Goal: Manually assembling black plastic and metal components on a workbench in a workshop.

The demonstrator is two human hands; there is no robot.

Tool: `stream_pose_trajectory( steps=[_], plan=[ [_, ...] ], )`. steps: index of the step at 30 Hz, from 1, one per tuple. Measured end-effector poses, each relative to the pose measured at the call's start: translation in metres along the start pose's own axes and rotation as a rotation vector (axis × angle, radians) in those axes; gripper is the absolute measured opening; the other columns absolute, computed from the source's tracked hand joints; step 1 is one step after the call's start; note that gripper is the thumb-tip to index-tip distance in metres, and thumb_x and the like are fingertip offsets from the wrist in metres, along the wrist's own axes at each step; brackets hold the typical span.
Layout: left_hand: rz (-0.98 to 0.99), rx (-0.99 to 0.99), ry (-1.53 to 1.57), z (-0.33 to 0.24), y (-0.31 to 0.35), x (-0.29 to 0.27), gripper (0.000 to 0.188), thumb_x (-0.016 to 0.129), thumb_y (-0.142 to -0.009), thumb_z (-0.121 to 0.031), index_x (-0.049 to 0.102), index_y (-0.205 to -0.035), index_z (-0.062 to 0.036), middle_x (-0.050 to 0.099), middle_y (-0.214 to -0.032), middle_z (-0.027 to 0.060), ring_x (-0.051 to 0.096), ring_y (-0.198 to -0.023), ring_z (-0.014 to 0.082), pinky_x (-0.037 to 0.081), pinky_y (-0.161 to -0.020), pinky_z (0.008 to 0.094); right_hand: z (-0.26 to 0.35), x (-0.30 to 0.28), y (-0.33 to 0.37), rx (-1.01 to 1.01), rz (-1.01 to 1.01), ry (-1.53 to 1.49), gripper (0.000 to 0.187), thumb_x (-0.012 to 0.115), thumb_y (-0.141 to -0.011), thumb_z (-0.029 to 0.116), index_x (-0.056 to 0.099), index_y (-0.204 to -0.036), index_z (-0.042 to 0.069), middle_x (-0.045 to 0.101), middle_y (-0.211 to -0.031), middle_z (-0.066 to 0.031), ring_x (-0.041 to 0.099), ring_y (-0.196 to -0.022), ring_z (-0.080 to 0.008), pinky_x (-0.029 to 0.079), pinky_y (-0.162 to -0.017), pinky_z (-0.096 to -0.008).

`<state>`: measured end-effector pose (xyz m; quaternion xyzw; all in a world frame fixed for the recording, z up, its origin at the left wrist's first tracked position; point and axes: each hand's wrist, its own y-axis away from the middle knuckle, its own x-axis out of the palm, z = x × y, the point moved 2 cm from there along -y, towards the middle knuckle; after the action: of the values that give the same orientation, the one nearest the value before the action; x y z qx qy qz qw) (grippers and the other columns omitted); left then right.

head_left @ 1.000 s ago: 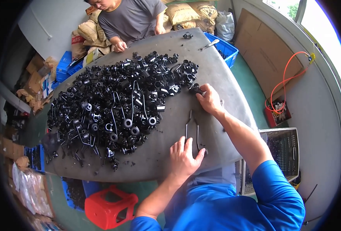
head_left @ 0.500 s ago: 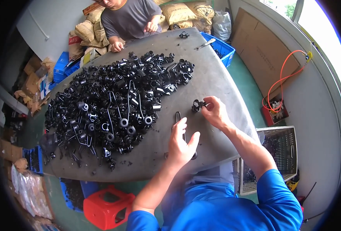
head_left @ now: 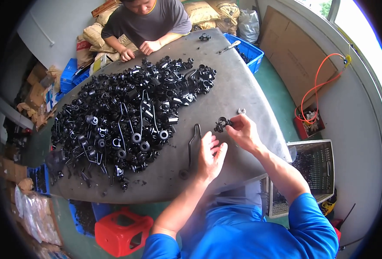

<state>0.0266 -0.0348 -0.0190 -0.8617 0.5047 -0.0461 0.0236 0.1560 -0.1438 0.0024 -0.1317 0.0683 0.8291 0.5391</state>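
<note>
My right hand [head_left: 245,134] pinches a small black clamp [head_left: 221,124] with a ring-shaped opening, holding it over the right part of the table [head_left: 225,93]. My left hand [head_left: 210,158] is just to its lower left, palm turned toward the clamp, fingers apart and holding nothing. Beside that hand lies a bent black wire bracket [head_left: 191,146] with a loop at its upper end and a round black piece [head_left: 183,174] at its lower end. The silvery jaw of a wrench [head_left: 241,111] shows just beyond my right hand.
A large heap of black clamps and wire brackets [head_left: 113,116] covers the table's left and middle. Across it a person [head_left: 150,26] leans on the far edge. One clamp [head_left: 204,37] and a metal tool [head_left: 229,46] lie far right. A crate [head_left: 331,168] and red stool [head_left: 122,233] flank me.
My left hand has moved right, away from the wire bracket and closer to the clamp. My right hand with the clamp has dropped slightly nearer. The person opposite has leaned in, hands closer together.
</note>
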Motion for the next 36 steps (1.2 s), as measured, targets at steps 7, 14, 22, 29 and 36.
stream_pose_trajectory(
  steps=[7,14,22,29,36],
  plan=[
    [-0.008,0.024,0.051,-0.003,-0.022,-0.007,0.045,0.057,-0.1,-0.024,0.044,-0.134,0.0023,0.06,-0.099,0.0062,0.057,-0.081,0.0102,0.05,-0.07,0.024,0.011,0.007,0.045,-0.151,0.25,-0.344,0.027,0.071,-0.087,0.008,0.06,-0.109,-0.002,0.066,-0.101,-0.0088,0.067,-0.088,-0.0167,0.056,-0.081,-0.0296],
    [0.037,-0.026,-0.033,-0.008,-0.014,-0.007,0.038,0.065,-0.094,-0.016,0.051,-0.124,0.003,0.06,-0.083,0.0044,0.056,-0.072,0.0103,0.049,-0.068,0.0261,0.0,0.002,0.037,0.246,0.351,-0.261,0.023,0.058,-0.099,0.024,0.062,-0.096,0.001,0.061,-0.071,-0.001,0.06,-0.065,-0.0083,0.05,-0.058,-0.0236],
    [-0.018,0.125,-0.105,0.004,-0.016,-0.008,0.038,0.063,-0.096,-0.018,0.052,-0.126,0.0021,0.06,-0.083,0.0018,0.052,-0.062,0.0053,0.045,-0.054,0.0201,-0.002,-0.006,0.034,0.34,0.466,-0.403,0.011,0.06,-0.095,0.008,0.06,-0.103,0.001,0.064,-0.086,-0.0042,0.062,-0.074,-0.011,0.053,-0.072,-0.0256],
    [-0.023,0.118,-0.113,0.006,-0.013,-0.007,0.038,0.063,-0.096,-0.019,0.052,-0.126,0.0008,0.06,-0.083,0.0021,0.052,-0.062,0.0056,0.045,-0.054,0.0202,-0.002,-0.01,0.029,0.329,0.555,-0.385,0.014,0.059,-0.097,0.015,0.063,-0.102,0.002,0.065,-0.088,-0.0055,0.063,-0.076,-0.0111,0.055,-0.073,-0.0272],
    [-0.016,0.082,-0.085,0.003,-0.01,-0.007,0.038,0.063,-0.096,-0.021,0.053,-0.126,0.0004,0.06,-0.085,0.0029,0.054,-0.063,0.0065,0.047,-0.054,0.021,0.0,-0.011,0.03,0.401,0.49,-0.446,0.01,0.062,-0.093,0.007,0.062,-0.101,0.001,0.066,-0.084,-0.0047,0.065,-0.075,-0.0126,0.055,-0.075,-0.0283]
  ],
)
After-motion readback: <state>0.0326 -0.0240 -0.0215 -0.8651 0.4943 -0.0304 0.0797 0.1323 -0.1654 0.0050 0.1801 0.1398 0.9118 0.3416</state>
